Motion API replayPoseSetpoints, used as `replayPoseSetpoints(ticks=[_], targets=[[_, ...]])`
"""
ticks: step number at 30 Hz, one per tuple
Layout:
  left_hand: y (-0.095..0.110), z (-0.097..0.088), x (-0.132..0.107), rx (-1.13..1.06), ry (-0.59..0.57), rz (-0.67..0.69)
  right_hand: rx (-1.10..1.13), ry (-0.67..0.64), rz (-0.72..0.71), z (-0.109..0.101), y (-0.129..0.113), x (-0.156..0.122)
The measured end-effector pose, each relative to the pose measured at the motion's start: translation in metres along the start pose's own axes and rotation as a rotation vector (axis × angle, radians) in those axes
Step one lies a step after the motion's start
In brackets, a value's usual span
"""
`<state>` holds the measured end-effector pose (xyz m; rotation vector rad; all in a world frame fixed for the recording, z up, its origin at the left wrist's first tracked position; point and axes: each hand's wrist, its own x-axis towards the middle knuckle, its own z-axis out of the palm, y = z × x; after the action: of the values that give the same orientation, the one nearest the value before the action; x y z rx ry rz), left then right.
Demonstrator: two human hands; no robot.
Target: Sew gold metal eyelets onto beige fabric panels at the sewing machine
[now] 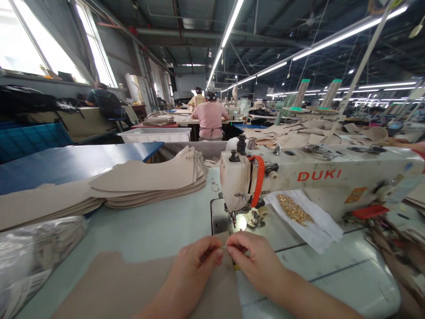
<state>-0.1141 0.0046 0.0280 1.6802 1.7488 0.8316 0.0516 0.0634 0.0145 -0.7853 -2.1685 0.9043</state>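
My left hand (195,261) and my right hand (254,261) meet fingertip to fingertip just in front of the needle of a white DUKI sewing machine (315,177). Both hands are pinched shut on a tiny thing between them, too small to name. They hover over a tan fabric piece (113,288) lying flat on the pale table (159,221). The needle area (244,219) is lit by a small lamp.
A stack of tan cut pieces (149,181) lies at the left, with a plastic-wrapped bundle (36,252) nearer me. Gold metal parts sit on white paper (299,212) under the machine arm. A person in pink (210,117) sits with their back to me at a far table.
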Motion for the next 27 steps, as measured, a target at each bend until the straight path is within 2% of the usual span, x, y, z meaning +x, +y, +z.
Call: replayPoseSetpoints(ticks=[11, 14, 17, 20, 23, 27], targets=[[0.001, 0.000, 0.000, 0.011, -0.001, 0.033, -0.060, -0.024, -0.014, -0.004, -0.003, 0.000], [0.000, -0.002, -0.002, -0.053, 0.018, 0.080, -0.036, -0.061, 0.079, -0.015, -0.007, -0.002], [-0.001, -0.004, -0.004, -0.044, 0.096, 0.105, -0.014, -0.122, 0.201, -0.027, -0.012, -0.004], [-0.002, -0.004, -0.005, 0.025, 0.172, 0.142, 0.024, -0.166, 0.299, -0.027, -0.013, -0.002], [-0.003, -0.003, -0.005, 0.112, 0.239, 0.257, 0.133, -0.189, 0.451, -0.015, -0.011, 0.007], [-0.006, 0.000, -0.005, 0.247, 0.272, 0.533, 0.189, -0.216, 0.566, 0.000, -0.005, 0.024]])
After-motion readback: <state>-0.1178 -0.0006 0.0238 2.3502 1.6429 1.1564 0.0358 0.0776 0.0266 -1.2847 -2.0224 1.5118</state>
